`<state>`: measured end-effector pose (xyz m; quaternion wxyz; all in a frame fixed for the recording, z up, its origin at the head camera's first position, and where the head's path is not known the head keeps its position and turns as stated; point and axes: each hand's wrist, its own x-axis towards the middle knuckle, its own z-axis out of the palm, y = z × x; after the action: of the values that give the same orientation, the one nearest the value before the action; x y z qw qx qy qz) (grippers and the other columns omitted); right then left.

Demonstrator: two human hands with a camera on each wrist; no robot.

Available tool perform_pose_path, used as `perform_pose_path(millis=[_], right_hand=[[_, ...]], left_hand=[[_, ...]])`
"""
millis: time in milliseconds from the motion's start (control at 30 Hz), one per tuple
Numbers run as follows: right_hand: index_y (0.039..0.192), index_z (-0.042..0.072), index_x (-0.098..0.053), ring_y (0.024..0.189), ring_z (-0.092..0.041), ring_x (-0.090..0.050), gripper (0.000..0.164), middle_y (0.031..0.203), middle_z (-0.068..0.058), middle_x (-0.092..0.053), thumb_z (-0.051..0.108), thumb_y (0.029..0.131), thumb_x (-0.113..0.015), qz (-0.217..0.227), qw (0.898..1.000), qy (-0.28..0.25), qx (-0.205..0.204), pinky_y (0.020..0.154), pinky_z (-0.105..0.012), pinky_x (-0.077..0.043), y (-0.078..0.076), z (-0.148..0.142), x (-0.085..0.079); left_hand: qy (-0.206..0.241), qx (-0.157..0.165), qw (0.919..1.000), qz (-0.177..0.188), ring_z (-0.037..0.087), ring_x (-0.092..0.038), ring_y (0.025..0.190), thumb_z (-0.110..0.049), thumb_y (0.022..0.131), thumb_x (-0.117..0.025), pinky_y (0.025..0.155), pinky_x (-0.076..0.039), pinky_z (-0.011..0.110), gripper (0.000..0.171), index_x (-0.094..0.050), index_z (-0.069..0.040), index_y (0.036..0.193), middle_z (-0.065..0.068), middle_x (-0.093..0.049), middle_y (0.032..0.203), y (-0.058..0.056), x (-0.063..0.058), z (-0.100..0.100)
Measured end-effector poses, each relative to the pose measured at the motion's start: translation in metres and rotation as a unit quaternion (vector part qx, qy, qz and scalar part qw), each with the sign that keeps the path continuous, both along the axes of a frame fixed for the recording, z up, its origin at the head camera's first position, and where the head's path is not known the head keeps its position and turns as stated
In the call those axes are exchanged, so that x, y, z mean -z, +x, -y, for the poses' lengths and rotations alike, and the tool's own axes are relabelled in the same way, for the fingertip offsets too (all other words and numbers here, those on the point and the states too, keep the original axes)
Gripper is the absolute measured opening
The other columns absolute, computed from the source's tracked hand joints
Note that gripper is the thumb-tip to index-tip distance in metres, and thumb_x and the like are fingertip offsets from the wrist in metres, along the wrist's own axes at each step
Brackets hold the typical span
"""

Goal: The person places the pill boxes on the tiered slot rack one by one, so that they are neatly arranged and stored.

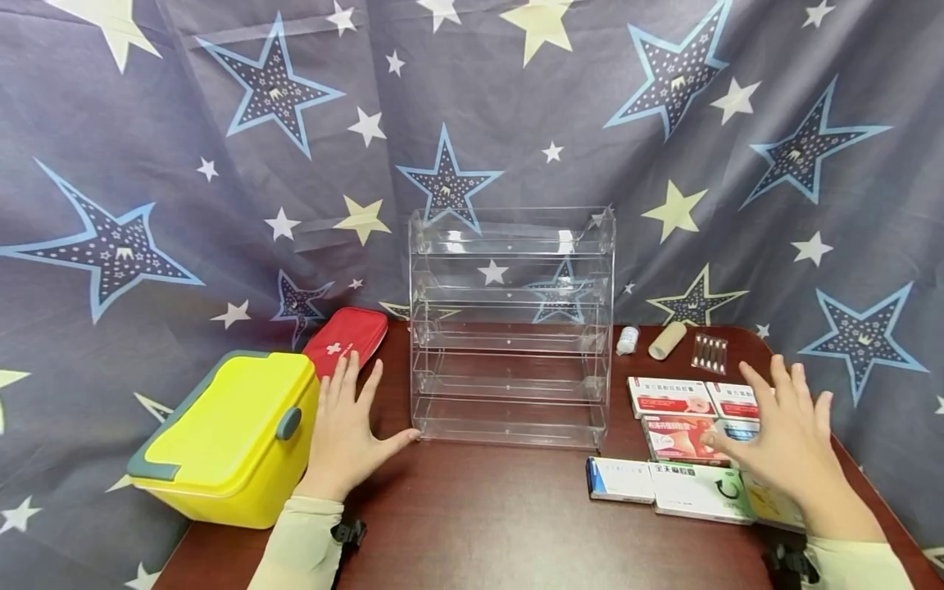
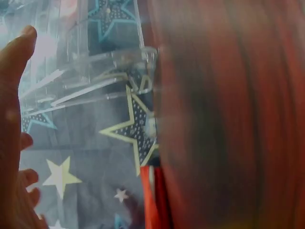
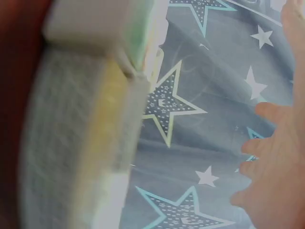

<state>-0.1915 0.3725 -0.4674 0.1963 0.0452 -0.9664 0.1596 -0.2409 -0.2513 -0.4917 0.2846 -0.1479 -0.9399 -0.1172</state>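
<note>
My left hand [image 1: 347, 434] is raised with spread fingers, between the yellow box [image 1: 229, 426] and the clear tiered rack [image 1: 509, 360]. Its thumb tip overlaps the rack's lower left corner in the head view. Over the medicine boxes on the right, my right hand [image 1: 792, 447] hovers, fingers spread and holding nothing. Beneath and beside it lie a red-and-white box [image 1: 671, 397], a reddish box [image 1: 678, 438], a white-and-green box [image 1: 701, 492] and a small white-and-blue box [image 1: 622, 479]. The right wrist view shows a blurred box [image 3: 66, 133] close to the camera.
Behind the yellow box lies a red first-aid pouch [image 1: 347, 340]. Right of the rack are a small white bottle [image 1: 628, 340], a beige roll [image 1: 667, 340] and a packet of swabs [image 1: 710, 354]. A star-patterned curtain [image 1: 472, 98] hangs behind the dark red table [image 1: 501, 524].
</note>
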Motion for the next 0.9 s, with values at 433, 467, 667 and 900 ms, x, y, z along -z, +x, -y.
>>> perform_pose_path(millis=[433, 467, 667, 900], right_hand=[[0.157, -0.014, -0.021, 0.134, -0.069, -0.028, 0.106, 0.149, -0.051, -0.026, 0.059, 0.097, -0.068, 0.187, 0.979, -0.074, -0.02, 0.101, -0.081, -0.029, -0.068, -0.084, -0.016], [0.156, -0.015, -0.02, 0.132, -0.069, -0.031, 0.107, 0.149, -0.05, -0.027, 0.061, 0.097, -0.066, 0.209, 0.974, -0.081, -0.014, 0.1, -0.081, -0.032, -0.074, -0.092, -0.014], [0.151, -0.019, -0.026, 0.128, -0.066, -0.039, 0.096, 0.144, -0.048, -0.037, 0.054, 0.101, -0.064, 0.263, 0.956, -0.129, -0.002, 0.097, -0.078, -0.038, -0.094, -0.128, 0.001], [0.146, -0.021, -0.035, 0.124, -0.063, -0.046, 0.081, 0.14, -0.046, -0.045, 0.037, 0.101, -0.069, 0.289, 0.945, -0.153, -0.011, 0.094, -0.075, -0.041, -0.104, -0.146, 0.018]], left_hand=[[0.209, 0.113, 0.9555, 0.175, 0.034, -0.057, 0.127, -0.046, 0.087, -0.085, 0.102, -0.048, 0.055, 0.09, -0.043, -0.012, 0.159, 0.015, -0.053, 0.149, -0.004, 0.039, -0.01], [0.227, 0.12, 0.9486, 0.184, 0.032, -0.06, 0.122, -0.041, 0.087, -0.087, 0.098, -0.051, 0.053, 0.087, -0.045, -0.011, 0.157, 0.015, -0.057, 0.145, -0.004, 0.042, -0.011], [0.294, 0.127, 0.9224, 0.216, 0.021, -0.067, 0.107, -0.022, 0.089, -0.087, 0.083, -0.051, 0.038, 0.065, -0.057, -0.016, 0.147, 0.004, -0.067, 0.135, -0.007, 0.053, -0.013], [0.331, 0.125, 0.9071, 0.229, 0.019, -0.069, 0.098, -0.014, 0.089, -0.086, 0.084, -0.049, 0.038, 0.048, -0.067, -0.013, 0.133, 0.002, -0.071, 0.111, -0.008, 0.059, -0.017]])
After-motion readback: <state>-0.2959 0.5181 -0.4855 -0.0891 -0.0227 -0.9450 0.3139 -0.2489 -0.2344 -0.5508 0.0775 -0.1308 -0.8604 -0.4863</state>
